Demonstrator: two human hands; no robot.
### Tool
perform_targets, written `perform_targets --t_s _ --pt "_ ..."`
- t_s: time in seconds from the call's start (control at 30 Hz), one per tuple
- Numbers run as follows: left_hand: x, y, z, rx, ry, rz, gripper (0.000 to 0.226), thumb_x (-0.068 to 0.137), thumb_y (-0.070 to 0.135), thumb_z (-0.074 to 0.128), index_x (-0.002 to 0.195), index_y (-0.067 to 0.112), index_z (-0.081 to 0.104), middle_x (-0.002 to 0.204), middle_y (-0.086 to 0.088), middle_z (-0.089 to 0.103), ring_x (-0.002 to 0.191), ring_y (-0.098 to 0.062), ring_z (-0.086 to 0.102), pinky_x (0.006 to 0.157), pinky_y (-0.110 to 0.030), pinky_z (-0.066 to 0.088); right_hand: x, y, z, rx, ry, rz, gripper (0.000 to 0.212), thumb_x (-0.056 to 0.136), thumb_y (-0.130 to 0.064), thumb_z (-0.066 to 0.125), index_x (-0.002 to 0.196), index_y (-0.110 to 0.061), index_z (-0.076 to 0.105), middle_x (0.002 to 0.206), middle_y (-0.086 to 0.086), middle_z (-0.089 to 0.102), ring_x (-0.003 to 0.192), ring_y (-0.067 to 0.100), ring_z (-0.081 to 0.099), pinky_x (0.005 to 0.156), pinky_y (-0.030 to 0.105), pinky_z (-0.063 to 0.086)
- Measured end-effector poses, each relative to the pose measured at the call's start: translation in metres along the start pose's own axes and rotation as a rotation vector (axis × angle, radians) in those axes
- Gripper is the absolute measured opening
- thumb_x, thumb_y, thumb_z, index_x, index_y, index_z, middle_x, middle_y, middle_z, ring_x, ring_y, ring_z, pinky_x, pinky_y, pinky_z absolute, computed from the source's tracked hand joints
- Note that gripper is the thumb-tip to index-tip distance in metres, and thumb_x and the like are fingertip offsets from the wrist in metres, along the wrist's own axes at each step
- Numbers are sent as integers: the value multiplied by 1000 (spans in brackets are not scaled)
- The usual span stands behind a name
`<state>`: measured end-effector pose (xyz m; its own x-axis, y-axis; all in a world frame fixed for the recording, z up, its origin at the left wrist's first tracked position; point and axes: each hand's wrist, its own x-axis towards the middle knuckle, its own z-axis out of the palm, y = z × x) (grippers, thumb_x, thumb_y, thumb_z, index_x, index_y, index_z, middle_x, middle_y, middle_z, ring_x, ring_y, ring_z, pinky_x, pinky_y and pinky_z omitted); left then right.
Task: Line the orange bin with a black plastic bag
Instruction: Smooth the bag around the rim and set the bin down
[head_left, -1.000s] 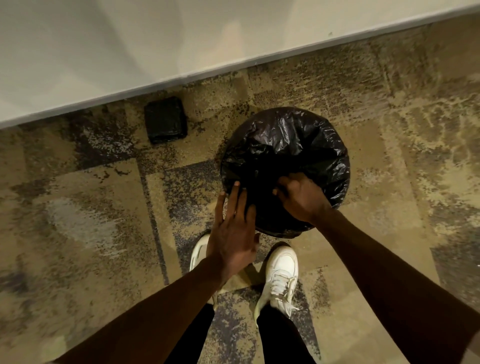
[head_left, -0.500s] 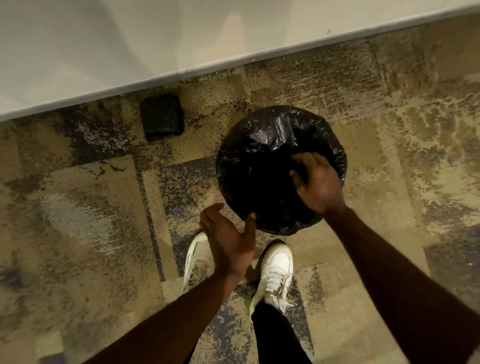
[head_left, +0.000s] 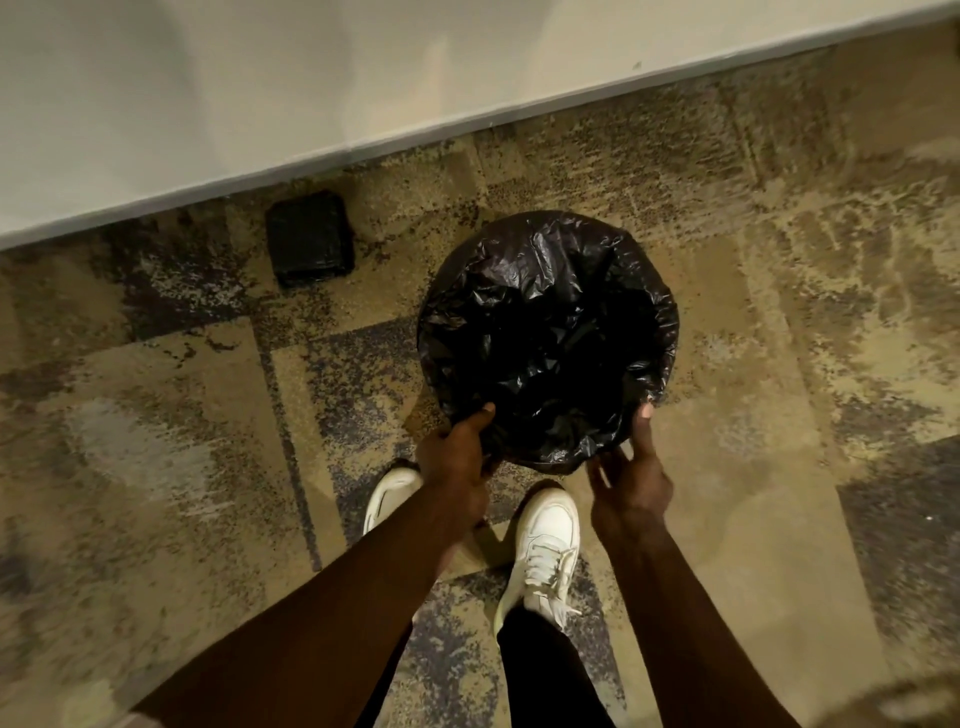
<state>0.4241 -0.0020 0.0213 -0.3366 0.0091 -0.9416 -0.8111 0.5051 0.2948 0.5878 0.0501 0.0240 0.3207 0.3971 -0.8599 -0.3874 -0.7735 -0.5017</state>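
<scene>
A round bin stands on the carpet in front of my feet, wholly covered by a crinkled black plastic bag that hangs into its mouth and folds over its rim; no orange shows. My left hand grips the bag-covered rim at the near left, thumb on top. My right hand is at the near right of the rim, fingers spread and curled against the bag's outer fold, thumb pointing up along the side.
A flat black packet lies on the carpet to the bin's far left, close to the white wall. My white shoes stand just behind the bin. Patterned carpet extends to both sides.
Both hands left the bag's inside and came down to the near rim, left at the near left, right at the near right. The bag now sinks deeper into the bin.
</scene>
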Motion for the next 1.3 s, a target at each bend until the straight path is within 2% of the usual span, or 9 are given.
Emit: perform_targets --t_s 0.13,0.27,0.4,0.5,0.6,0.7,0.8,1.03,1.3 --pt "3 -2 -3 -85 -121 -31 32 85 15 86 114 13 74 106 -10 82 102 -32 76 71 -39 63 -4 14 2 85 -172 140 68 78 -57 86 129 -16 70 128 10 75 122 30 69 110 48 52" --pt "4 -4 -2 -126 -235 -90 20 94 9 74 113 14 73 99 -6 84 106 -28 72 69 -31 54 -1 22 7 168 -248 203 48 78 -27 87 122 -10 76 126 14 77 113 31 74 100 46 58" --pt "8 -3 -3 -110 -227 -101 41 92 12 76 133 9 70 128 -14 77 111 -30 70 71 -32 52 4 21 11 278 -345 250 25 83 -3 69 107 -2 76 106 16 80 92 29 79 83 39 63" --pt "10 -2 -6 -55 -231 -73 42 89 18 80 130 10 72 124 -13 79 103 -28 72 70 -33 53 9 21 11 301 -388 258 19 81 1 66 91 -2 82 97 15 80 86 28 80 76 36 65" --pt "12 1 -10 44 -202 -2 30 84 22 87 111 14 79 105 -8 84 100 -29 78 78 -40 58 11 16 7 219 -410 224 24 82 -5 74 105 -5 80 112 13 79 107 29 76 91 39 62" --pt "14 9 -16 164 -120 211 25 78 38 92 94 23 80 102 -6 85 93 -24 80 90 -43 63 15 8 -3 86 -367 111 33 83 -22 80 114 -13 80 118 8 79 120 29 68 109 41 51" --pt "12 23 -22 388 77 432 67 71 63 89 110 11 73 108 -8 79 95 -24 75 74 -35 61 16 -9 -13 21 -249 -25 43 78 -42 83 113 -17 80 114 4 80 116 28 70 107 42 52" --pt "18 58 -20 306 141 454 49 82 42 90 110 6 73 108 -11 78 99 -30 77 86 -48 66 15 -36 1 -115 122 -243 51 76 -48 92 96 -12 62 90 9 63 64 16 51 50 29 40" --pt "26 56 -14 164 -14 282 19 88 22 79 99 7 74 108 -11 79 103 -31 76 90 -49 65 -19 12 19 -8 116 -31 73 71 -33 97 125 5 64 111 13 79 103 28 77 88 47 65"
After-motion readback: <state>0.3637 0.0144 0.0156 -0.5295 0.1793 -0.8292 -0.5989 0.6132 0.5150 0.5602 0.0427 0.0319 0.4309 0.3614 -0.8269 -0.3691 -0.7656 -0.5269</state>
